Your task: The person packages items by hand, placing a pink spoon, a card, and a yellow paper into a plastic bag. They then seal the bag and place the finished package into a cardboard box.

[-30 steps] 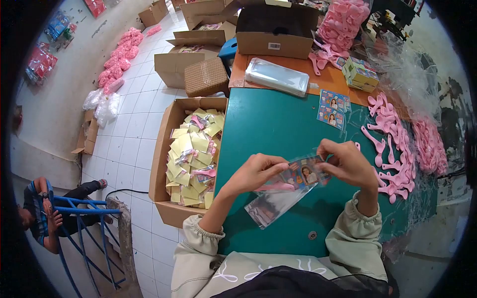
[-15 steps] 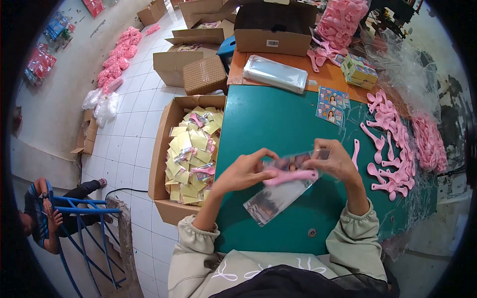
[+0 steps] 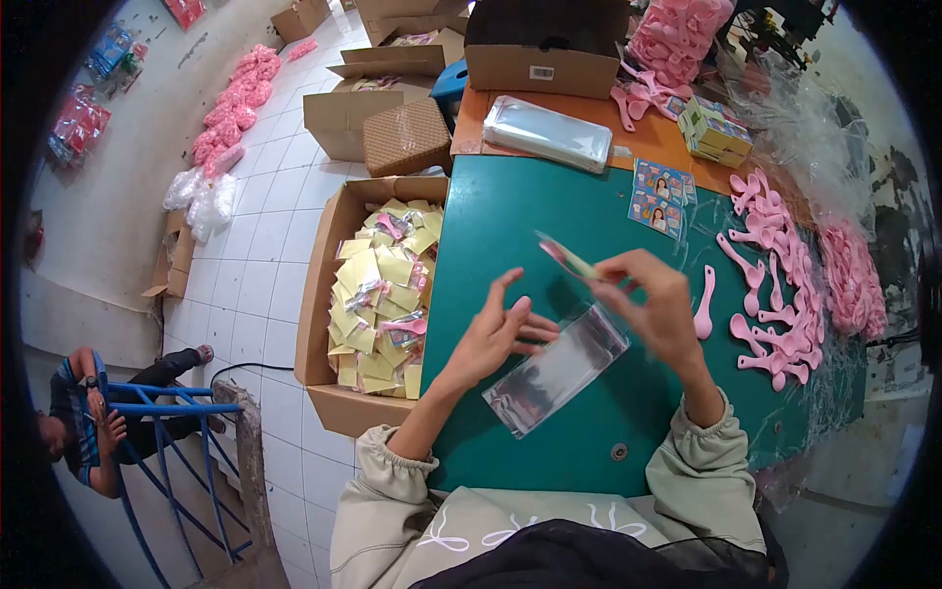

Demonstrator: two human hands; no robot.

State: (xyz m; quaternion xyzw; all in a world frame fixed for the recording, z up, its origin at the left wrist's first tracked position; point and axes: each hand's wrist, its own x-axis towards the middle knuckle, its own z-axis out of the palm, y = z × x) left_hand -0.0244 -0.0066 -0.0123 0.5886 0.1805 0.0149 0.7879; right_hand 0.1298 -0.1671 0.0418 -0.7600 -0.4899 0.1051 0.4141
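My right hand pinches a small packet, seen nearly edge-on and blurred, with pink and pale yellow showing; it is probably the bagged pink spoon. My left hand holds nothing, its fingers spread, just left of the packet. Below both hands, clear plastic bags lie flat on the green table. A single pink spoon rests right of my right hand. Farther right, many pink spoons are heaped.
On my left stands a cardboard box of filled packets with yellow cards. Printed cards lie toward the back, near a stack of clear bags and card bundles. A person is beside a blue railing.
My left hand has let go of the pink spoon's packet and opened. My right hand has swung the packet up and turned it edge-on. The clear bags stay on the table.
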